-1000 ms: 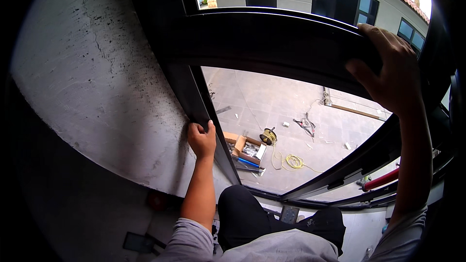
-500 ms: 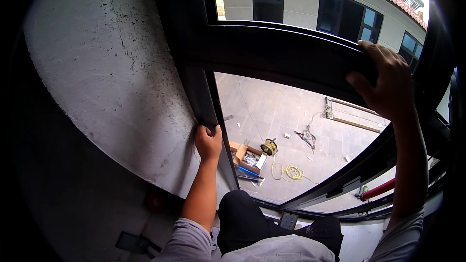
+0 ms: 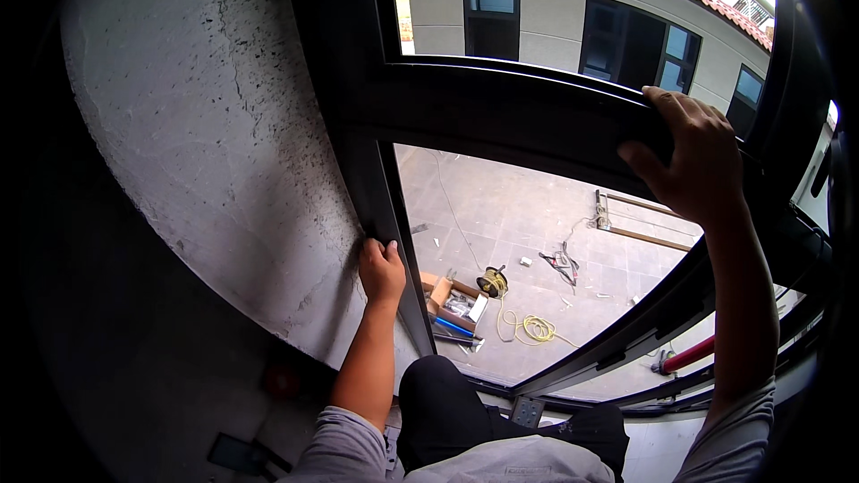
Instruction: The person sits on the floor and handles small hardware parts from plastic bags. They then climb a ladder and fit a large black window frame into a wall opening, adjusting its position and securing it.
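A dark window frame (image 3: pixel 501 103) fills the middle of the view, with a tall upright on its left and a broad crossbar. Low on that upright, next to the plastered wall, my left hand (image 3: pixel 382 273) has its fingers curled against the frame's edge, fingertips partly hidden. Higher up on the right, my right hand (image 3: pixel 696 161) grips the crossbar, its fingers hooked over the upper edge and its thumb spread across the near face. Neither hand shows a tool.
A rough grey wall (image 3: pixel 206 152) borders the left. Through the opening, on the paving below, are a cable reel (image 3: pixel 491 282), a coiled yellow hose or cable (image 3: pixel 538 329), an open cardboard box (image 3: pixel 456 300) and a metal frame (image 3: pixel 649 222). A red pole (image 3: pixel 689 356) lies right.
The whole view has shifted slightly, with the outdoor building sitting lower in it. Both hands keep their places on the frame; my left thumb looks a little lower against the upright.
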Demonstrator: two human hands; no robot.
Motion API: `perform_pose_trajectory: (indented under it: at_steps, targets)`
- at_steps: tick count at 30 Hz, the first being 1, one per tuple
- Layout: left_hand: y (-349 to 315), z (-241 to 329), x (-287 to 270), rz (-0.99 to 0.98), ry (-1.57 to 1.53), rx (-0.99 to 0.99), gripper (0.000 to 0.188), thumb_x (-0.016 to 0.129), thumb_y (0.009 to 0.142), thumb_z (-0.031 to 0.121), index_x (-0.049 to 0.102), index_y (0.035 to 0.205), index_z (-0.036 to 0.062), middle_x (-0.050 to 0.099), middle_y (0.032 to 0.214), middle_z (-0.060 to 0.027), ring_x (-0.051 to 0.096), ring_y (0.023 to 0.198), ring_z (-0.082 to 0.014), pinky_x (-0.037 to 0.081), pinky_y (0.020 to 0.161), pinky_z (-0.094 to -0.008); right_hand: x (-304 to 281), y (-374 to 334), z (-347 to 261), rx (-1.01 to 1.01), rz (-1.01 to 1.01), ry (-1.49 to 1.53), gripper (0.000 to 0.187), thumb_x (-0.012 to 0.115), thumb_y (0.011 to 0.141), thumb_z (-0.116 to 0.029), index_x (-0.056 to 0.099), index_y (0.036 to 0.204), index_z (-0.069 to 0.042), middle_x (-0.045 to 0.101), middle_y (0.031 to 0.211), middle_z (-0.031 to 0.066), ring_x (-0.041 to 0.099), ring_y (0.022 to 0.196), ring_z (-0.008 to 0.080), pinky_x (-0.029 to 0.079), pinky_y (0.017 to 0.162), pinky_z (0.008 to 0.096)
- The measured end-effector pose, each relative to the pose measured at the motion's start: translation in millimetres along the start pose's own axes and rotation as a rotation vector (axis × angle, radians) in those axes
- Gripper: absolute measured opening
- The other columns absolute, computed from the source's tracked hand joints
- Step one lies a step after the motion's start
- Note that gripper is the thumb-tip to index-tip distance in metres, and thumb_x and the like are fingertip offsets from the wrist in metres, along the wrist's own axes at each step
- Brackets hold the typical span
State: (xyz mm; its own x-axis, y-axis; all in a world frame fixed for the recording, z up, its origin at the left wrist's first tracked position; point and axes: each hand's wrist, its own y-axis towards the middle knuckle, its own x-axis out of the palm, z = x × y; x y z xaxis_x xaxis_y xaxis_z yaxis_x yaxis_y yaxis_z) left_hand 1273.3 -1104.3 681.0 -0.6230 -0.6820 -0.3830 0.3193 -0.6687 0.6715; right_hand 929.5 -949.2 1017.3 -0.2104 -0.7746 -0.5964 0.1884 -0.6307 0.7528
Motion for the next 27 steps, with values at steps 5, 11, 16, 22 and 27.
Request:
perform_pose_trajectory:
  at_steps: [5,11,16,22,27]
  targets:
    - [5,3,-8,-0.022,0.046,0.001,0.030,0.070,0.090,0.020,0.047,0.077,0.0041,0.052,0.066,-0.0136,0.053,0.063,-0.0381,0.043,0.061,-0.0501,1,1,1,-0.022,0.023,0.007,0.066,0.074,0.081,-0.056,0.065,0.121,-0.005,0.073,0.105,0.0189,0.073,0.096,0.0341,0.052,0.096,0.0504]
    - [24,106,-64,-0.364,-0.429,0.410,0.036,0.073,0.087,0.013,0.045,0.066,0.0053,0.047,0.059,-0.0104,0.051,0.051,-0.0245,0.038,0.046,-0.0375,3,-3,5,-0.031,0.004,0.002,0.067,0.072,0.082,-0.059,0.066,0.120,-0.005,0.072,0.106,0.0193,0.073,0.097,0.0342,0.053,0.094,0.0501]
    - [51,197,-93,-0.209,-0.653,0.781,0.018,0.070,0.084,0.004,0.053,0.081,0.0071,0.056,0.072,-0.0076,0.057,0.061,-0.0181,0.044,0.053,-0.0282,12,-3,10,-0.118,0.149,-0.069,0.065,0.071,0.083,-0.061,0.064,0.114,-0.004,0.072,0.095,0.0167,0.073,0.088,0.0312,0.055,0.088,0.0478]
    - [130,293,-76,0.198,-0.546,1.074,0.017,0.068,0.089,0.016,0.060,0.095,0.0026,0.065,0.095,-0.0159,0.066,0.090,-0.0256,0.053,0.076,-0.0383,4,-2,6,0.006,0.042,-0.012,0.062,0.074,0.079,-0.064,0.052,0.098,-0.009,0.061,0.071,0.0092,0.067,0.067,0.0251,0.056,0.079,0.0425]
    - [140,328,-40,0.215,-0.284,0.935,0.026,0.065,0.093,0.027,0.070,0.091,0.0014,0.072,0.094,-0.0171,0.071,0.093,-0.0287,0.053,0.083,-0.0446,0,-2,3,0.049,0.025,0.002,0.062,0.078,0.077,-0.061,0.052,0.100,-0.009,0.061,0.071,0.0100,0.067,0.066,0.0248,0.056,0.079,0.0418]
